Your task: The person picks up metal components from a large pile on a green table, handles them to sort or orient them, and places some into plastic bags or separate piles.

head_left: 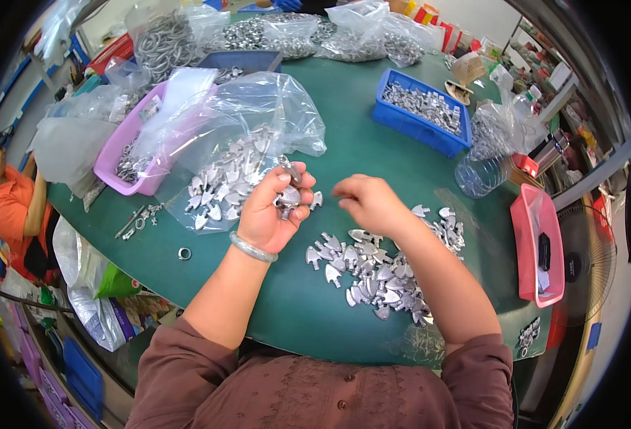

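Note:
My left hand (276, 204) is closed around several small silver metal pieces (287, 199), rounded and shield-like, their exact kind unclear. A bangle circles that wrist. To its right my right hand (368, 203) hovers over the table with fingers loosely bent, thumb apart from the index finger, nothing visible between them. Between the hands lies a single silver piece (317, 199), close to the left fingertips. A heap of flat pointed silver pieces (373, 268) spreads below my right hand and partly under its forearm. More such pieces (222, 182) spill from a clear plastic bag (287, 107) beyond my left hand.
On the green table (337, 93) stand a blue bin (415, 136) of small metal parts, a purple basket (112, 161) and a pink basket (557, 250). A metal ring (184, 254) lies at left. Bags of metal rings (162, 46) line the back. A person in orange (12, 200) sits left.

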{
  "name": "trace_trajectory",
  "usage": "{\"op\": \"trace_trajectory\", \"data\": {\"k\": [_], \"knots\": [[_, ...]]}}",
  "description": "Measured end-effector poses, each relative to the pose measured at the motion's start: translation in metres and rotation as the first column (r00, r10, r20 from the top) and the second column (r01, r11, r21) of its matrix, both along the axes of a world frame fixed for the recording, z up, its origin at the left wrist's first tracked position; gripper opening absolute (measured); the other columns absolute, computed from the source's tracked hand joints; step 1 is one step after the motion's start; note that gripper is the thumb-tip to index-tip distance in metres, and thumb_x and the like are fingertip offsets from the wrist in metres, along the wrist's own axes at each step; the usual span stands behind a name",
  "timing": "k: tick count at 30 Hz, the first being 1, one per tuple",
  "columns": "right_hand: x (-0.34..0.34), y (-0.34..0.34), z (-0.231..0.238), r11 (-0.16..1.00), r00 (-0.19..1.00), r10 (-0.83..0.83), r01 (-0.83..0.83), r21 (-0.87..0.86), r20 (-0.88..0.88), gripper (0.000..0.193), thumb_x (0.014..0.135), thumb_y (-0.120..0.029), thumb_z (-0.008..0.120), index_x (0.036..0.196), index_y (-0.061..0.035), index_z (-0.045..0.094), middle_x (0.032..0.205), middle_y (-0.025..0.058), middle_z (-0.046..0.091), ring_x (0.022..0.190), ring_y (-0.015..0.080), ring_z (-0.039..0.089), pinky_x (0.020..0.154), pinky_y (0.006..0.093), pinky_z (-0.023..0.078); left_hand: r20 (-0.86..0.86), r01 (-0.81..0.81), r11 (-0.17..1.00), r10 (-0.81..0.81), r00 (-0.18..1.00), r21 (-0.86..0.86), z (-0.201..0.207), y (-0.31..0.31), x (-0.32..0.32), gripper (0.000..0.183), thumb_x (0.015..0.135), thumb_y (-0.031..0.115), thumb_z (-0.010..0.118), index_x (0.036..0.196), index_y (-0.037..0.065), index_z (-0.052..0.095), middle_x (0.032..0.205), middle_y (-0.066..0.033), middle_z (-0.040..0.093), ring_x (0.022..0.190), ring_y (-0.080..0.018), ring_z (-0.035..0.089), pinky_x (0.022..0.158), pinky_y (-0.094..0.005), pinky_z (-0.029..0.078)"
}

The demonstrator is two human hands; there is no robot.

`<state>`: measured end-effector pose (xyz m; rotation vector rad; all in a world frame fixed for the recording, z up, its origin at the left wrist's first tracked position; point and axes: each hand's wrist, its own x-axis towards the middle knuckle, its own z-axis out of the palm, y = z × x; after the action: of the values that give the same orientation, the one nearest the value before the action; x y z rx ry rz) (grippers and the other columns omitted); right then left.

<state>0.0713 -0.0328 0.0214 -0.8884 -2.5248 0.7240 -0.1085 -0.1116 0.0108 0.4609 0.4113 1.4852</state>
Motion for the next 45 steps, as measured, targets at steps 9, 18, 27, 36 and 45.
{"op": "trace_trajectory", "data": {"k": [9, 18, 27, 36, 45], "knots": [[-0.043, 0.001, -0.013, 0.975, 0.952, 0.123, -0.169, 0.142, 0.281, 0.025, 0.068, -0.009, 0.060, 0.094, -0.0097, 0.061, 0.092, 0.0104, 0.051, 0.089, 0.0289, 0.053, 0.075, 0.0365, 0.044, -0.051, -0.125, 0.982, 0.119, 0.992, -0.139, -0.004, 0.001, -0.008, 0.018, 0.079, 0.010, 0.045, 0.096, 0.007, 0.051, 0.087, -0.0073, 0.055, 0.072, -0.0163, 0.051, 0.053, -0.0246, 0.041], [-0.005, -0.003, 0.010, 0.950, 0.998, -0.035, 0.052, -0.309, 0.060, 0.017, 0.070, -0.008, 0.057, 0.085, -0.0006, 0.059, 0.069, 0.0054, 0.056, 0.063, 0.0168, 0.053, 0.059, 0.0286, 0.043, 0.006, 0.106, 0.973, -0.107, 0.994, -0.205, -0.002, -0.001, 0.004, 0.023, 0.082, 0.020, 0.042, 0.094, 0.003, 0.053, 0.080, -0.0073, 0.054, 0.067, -0.0160, 0.051, 0.051, -0.0245, 0.039], [0.050, -0.047, 0.032, 0.640, 0.850, -0.404, 0.000, -0.768, -0.337, 0.014, 0.076, -0.005, 0.061, 0.088, 0.0014, 0.058, 0.071, 0.0015, 0.058, 0.061, 0.0066, 0.052, 0.055, 0.0198, 0.042, -0.099, 0.307, 0.936, -0.327, 0.940, -0.174, -0.005, -0.014, 0.032, 0.019, 0.081, 0.018, 0.041, 0.089, 0.004, 0.050, 0.074, -0.0065, 0.049, 0.065, -0.0146, 0.046, 0.050, -0.0230, 0.037], [0.064, -0.062, 0.019, 0.622, 0.771, -0.463, -0.068, -0.780, -0.436, 0.013, 0.080, -0.004, 0.056, 0.091, 0.0040, 0.057, 0.074, 0.0031, 0.058, 0.062, 0.0074, 0.054, 0.054, 0.0197, 0.044, -0.097, 0.459, 0.864, -0.485, 0.869, -0.208, -0.006, -0.021, 0.048, 0.018, 0.080, 0.021, 0.044, 0.085, 0.005, 0.049, 0.075, -0.0065, 0.051, 0.065, -0.0144, 0.049, 0.050, -0.0225, 0.037], [0.060, -0.061, 0.016, 0.595, 0.778, -0.465, -0.078, -0.800, -0.421, 0.011, 0.081, -0.006, 0.056, 0.089, 0.0025, 0.057, 0.071, 0.0021, 0.057, 0.059, 0.0072, 0.052, 0.053, 0.0200, 0.043, -0.233, 0.411, 0.877, -0.466, 0.854, -0.250, -0.010, -0.025, 0.052, 0.014, 0.083, 0.019, 0.049, 0.086, 0.005, 0.049, 0.077, -0.0074, 0.055, 0.066, -0.0147, 0.054, 0.051, -0.0242, 0.043]]}}
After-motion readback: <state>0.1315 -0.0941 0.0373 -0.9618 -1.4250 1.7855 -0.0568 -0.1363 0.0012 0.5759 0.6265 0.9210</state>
